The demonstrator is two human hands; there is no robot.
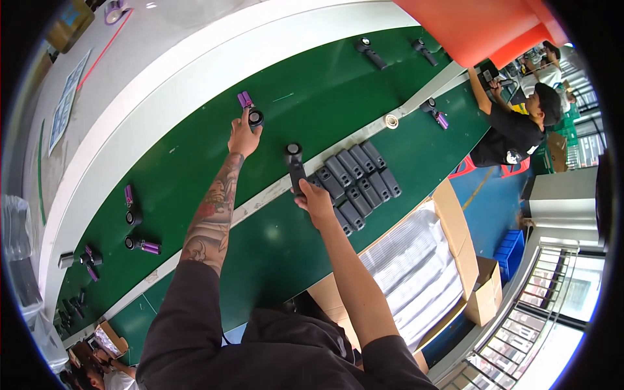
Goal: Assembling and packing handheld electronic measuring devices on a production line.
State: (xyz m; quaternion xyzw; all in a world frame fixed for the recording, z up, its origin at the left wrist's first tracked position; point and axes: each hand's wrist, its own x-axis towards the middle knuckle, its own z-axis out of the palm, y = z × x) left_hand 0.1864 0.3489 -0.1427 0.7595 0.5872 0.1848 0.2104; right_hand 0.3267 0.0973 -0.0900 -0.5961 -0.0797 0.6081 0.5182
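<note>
Shirt (286,364); right grip (315,203) wraps device (294,162), left grip (244,138) touches second device (256,119).

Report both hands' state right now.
Left hand: at a purple-and-black device; grip cannot be told.
Right hand: closed, holding a black round-headed device.

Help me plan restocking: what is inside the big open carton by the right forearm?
A shiny, pale, ribbed layer spreads across the opening of the carton. Whatever lies beneath it is covered, and the right forearm hides part of the carton's left side.
</note>
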